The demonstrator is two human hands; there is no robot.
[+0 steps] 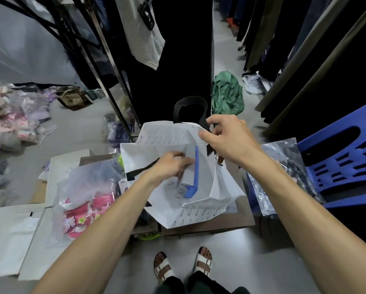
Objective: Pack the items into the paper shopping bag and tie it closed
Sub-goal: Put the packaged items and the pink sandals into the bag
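A white paper shopping bag (201, 211) with black ribbon handles (190, 107) stands open in front of me on a brown box. My right hand (224, 134) pinches the far upper rim of the bag and holds it open. My left hand (171, 164) reaches down into the bag's mouth, blurred by motion, its fingers on a clear plastic package with a blue strip (193, 172) lying inside. Whether the left hand grips that package is unclear.
A clear packet of pink children's shoes (82, 204) lies left of the bag on flat white boxes (14, 236). A blue plastic crate (343, 158) and a plastic-wrapped garment (283, 172) sit to the right. Clothes racks hang behind; a green cloth (226, 94) lies on the floor. My sandalled feet (182, 264) stand below.
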